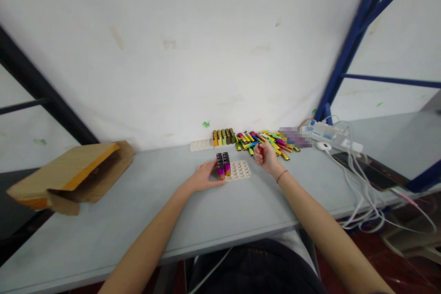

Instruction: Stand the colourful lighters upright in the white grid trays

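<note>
Your left hand (204, 177) spreads, thumb apart from fingers, at the left end of the near tray (241, 170), beside its purple lighters (223, 168). Your right hand (267, 158) curls inward near the far-right loose lighters (246, 139); whether it grips anything, I cannot tell.

Right hand (266, 158): fingers curled, can't see what's inside. White tray with round pockets (243, 170): left end hidden by purple-and-black lighters (221, 171) and left hand (201, 178). Pixelated patch (295, 138) near grey tabletop (265, 206)'s back edge: unreadable. Tabletop's front-left corner: out of frame.
</note>
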`<state>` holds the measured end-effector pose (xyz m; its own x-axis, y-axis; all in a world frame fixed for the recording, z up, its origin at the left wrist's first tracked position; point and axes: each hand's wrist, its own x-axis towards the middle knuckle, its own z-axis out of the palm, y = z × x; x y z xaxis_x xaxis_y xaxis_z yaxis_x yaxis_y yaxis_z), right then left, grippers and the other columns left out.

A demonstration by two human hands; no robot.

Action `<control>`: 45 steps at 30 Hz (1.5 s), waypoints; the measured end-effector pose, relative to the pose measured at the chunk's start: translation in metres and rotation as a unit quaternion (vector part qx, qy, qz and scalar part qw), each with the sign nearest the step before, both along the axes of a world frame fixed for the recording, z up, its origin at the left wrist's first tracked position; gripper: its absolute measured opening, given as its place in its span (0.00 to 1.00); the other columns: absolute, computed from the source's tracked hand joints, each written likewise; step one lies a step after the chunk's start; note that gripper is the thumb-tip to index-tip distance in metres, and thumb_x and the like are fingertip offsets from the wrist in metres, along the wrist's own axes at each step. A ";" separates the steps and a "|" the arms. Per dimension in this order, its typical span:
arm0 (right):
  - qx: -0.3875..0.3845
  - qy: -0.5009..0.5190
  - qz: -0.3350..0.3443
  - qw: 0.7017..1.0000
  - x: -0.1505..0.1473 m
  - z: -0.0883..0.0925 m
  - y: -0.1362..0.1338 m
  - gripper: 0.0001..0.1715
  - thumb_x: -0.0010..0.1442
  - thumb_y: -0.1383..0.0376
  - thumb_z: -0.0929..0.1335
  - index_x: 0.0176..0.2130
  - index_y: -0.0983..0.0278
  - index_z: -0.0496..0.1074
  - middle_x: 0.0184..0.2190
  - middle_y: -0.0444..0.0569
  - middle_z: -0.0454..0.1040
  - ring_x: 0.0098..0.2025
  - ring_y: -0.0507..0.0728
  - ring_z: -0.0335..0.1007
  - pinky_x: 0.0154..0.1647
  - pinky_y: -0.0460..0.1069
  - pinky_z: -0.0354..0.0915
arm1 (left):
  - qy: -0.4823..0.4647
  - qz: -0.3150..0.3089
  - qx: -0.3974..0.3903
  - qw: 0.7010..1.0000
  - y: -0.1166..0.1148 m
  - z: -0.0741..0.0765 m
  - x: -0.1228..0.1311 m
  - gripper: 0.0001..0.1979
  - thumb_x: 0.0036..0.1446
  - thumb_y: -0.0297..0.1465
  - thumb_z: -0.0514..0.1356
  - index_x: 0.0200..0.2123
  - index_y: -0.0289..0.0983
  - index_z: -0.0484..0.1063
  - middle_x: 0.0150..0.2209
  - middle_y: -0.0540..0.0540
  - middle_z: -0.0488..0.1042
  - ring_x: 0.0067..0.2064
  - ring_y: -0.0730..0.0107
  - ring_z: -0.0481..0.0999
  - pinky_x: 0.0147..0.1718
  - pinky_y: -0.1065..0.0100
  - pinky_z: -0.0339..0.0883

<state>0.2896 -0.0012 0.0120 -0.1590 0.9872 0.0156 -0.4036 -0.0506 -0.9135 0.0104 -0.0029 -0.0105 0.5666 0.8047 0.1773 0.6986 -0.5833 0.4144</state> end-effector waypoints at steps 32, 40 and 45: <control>0.099 -0.147 0.013 0.984 -0.015 0.000 -0.010 0.19 0.51 0.53 0.69 0.34 0.59 0.57 0.16 0.32 0.57 0.15 0.47 0.48 0.15 0.42 0.46 | -0.005 0.000 0.004 1.000 0.000 -0.001 0.001 0.40 0.47 0.51 0.63 0.58 0.36 0.62 0.55 0.37 0.69 0.55 0.44 0.67 0.55 0.51 0.58; 0.240 -0.273 0.056 0.930 -0.018 0.011 -0.018 0.20 0.56 0.50 0.67 0.28 0.64 0.66 0.28 0.44 0.67 0.32 0.52 0.63 0.32 0.47 0.61 | -0.008 -0.010 0.007 1.000 -0.001 0.000 0.002 0.42 0.48 0.51 0.63 0.61 0.35 0.59 0.56 0.36 0.68 0.55 0.45 0.67 0.56 0.50 0.56; 0.228 -0.304 0.132 0.916 -0.019 0.006 -0.019 0.22 0.55 0.49 0.68 0.29 0.66 0.72 0.24 0.43 0.67 0.27 0.51 0.61 0.29 0.46 0.59 | -0.007 -0.006 0.009 1.000 -0.001 -0.001 0.002 0.42 0.47 0.51 0.63 0.60 0.34 0.60 0.57 0.36 0.67 0.56 0.43 0.66 0.55 0.50 0.57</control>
